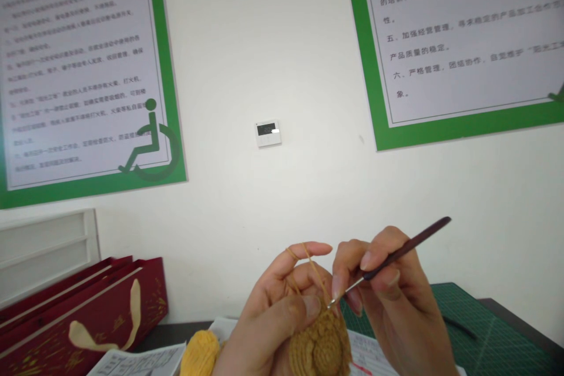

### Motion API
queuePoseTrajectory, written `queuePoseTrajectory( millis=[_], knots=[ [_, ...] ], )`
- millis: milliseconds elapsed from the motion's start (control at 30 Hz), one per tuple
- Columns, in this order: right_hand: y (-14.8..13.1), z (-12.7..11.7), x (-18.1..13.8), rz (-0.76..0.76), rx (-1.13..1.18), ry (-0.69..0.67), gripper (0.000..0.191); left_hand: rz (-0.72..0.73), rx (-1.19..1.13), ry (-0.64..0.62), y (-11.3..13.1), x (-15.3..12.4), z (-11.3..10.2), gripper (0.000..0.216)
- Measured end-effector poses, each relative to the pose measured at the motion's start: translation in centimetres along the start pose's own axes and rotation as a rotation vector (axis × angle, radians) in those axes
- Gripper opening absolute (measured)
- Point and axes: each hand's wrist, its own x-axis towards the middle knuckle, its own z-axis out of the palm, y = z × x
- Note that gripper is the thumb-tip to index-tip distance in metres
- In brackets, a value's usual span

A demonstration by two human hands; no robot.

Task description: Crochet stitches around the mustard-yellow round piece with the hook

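Note:
My left hand (282, 311) pinches the upper edge of a round mustard-brown crochet piece (319, 346), with a strand of yarn (315, 270) looped over its raised index finger. My right hand (392, 294) grips a crochet hook (408, 248) by its dark purple handle. The hook's metal tip touches the top edge of the crochet piece, where the strand comes down. A bit of red thread (362, 369) shows beside the piece's lower right. Part of the piece is hidden by my left fingers and the frame's bottom edge.
A yellow yarn ball (200, 352) lies left of my left hand, near printed papers (145, 361). Dark red gift bags (88, 317) stand at the left. A green cutting mat (480, 329) covers the table's right. Behind are a wall thermostat (268, 133) and two green-framed posters (379, 129).

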Motion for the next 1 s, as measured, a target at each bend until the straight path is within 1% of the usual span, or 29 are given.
queuePoseTrajectory(
  millis=[67, 100, 300, 467, 633, 800, 1000],
  knots=[
    [-0.1, -0.1, 0.1, -0.004, -0.011, -0.017, 0.014, -0.029, -0.008, 0.059, 0.1, -0.4, 0.3, 0.039],
    [-0.1, -0.1, 0.1, -0.010, -0.019, -0.024, 0.015, -0.026, -0.022, 0.066, 0.1, -0.5, 0.3, 0.039],
    [-0.3, -0.4, 0.3, -0.104, -0.102, -0.043, 0.011, -0.019, -0.048, 0.084, -0.1, -0.4, 0.1, 0.038],
    [-0.7, -0.2, 0.1, -0.129, -0.242, -0.013, 0.011, -0.027, -0.058, 0.118, 0.4, -0.6, 0.8, 0.033],
    [-0.9, 0.3, 0.1, -0.200, -0.282, 0.005, 0.011, -0.017, -0.067, 0.120, 0.6, -0.5, 1.2, 0.032],
    [-0.5, 0.1, -0.1, -0.146, -0.240, 0.024, 0.012, 0.003, -0.087, 0.066, 0.2, -0.3, 0.7, 0.034],
    [-0.4, 0.1, 0.0, -0.154, -0.248, 0.031, 0.012, -0.008, -0.071, 0.119, 0.4, -0.5, 1.2, 0.032]
  ],
)
